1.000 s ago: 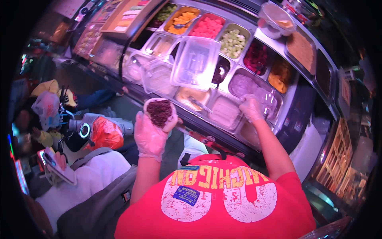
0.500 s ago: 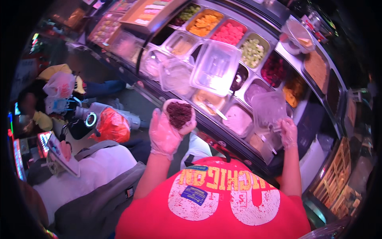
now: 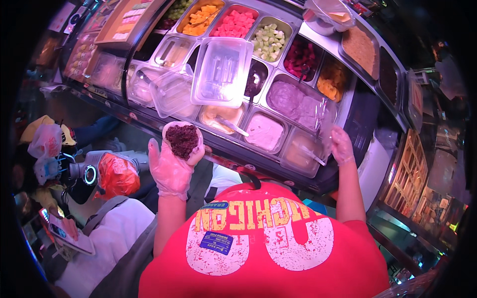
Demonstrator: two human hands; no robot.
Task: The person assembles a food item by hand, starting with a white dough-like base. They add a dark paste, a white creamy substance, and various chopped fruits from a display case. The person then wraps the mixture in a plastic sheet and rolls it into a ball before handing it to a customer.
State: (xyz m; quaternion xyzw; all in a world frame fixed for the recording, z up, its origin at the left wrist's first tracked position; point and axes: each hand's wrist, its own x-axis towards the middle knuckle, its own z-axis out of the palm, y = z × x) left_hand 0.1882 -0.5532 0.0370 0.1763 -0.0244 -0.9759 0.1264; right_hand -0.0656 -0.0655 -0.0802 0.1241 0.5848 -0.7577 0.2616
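In a thin clear glove, my left hand point(image 3: 171, 174) cups a pale round wrapper point(image 3: 195, 155) topped with a mound of dark red filling point(image 3: 183, 140). The hand is in front of the counter's near edge. My right hand point(image 3: 342, 146), gloved too, pinches a clear plastic lid point(image 3: 326, 119), tipped up almost edge-on. Beside that lid is a tray of purple paste point(image 3: 293, 102), uncovered. Nearer me sit a pink paste tray point(image 3: 265, 132), a tan paste tray with a spatula point(image 3: 222, 117), and a brownish tray point(image 3: 301, 145) with a utensil.
Behind are trays of orange cubes point(image 3: 199, 20), pink-red cubes point(image 3: 234, 24) and pale green cubes point(image 3: 271, 42). A clear container point(image 3: 221, 72) rests across several trays. A tan crumb tray point(image 3: 358, 51) lies far right. To the left, a person holds a phone point(image 3: 57, 231).
My right hand has swung the clear lid from lying flat to nearly upright, exposing the purple paste. The view has shifted, so the counter appears farther left. My left hand still holds the filled wrapper.
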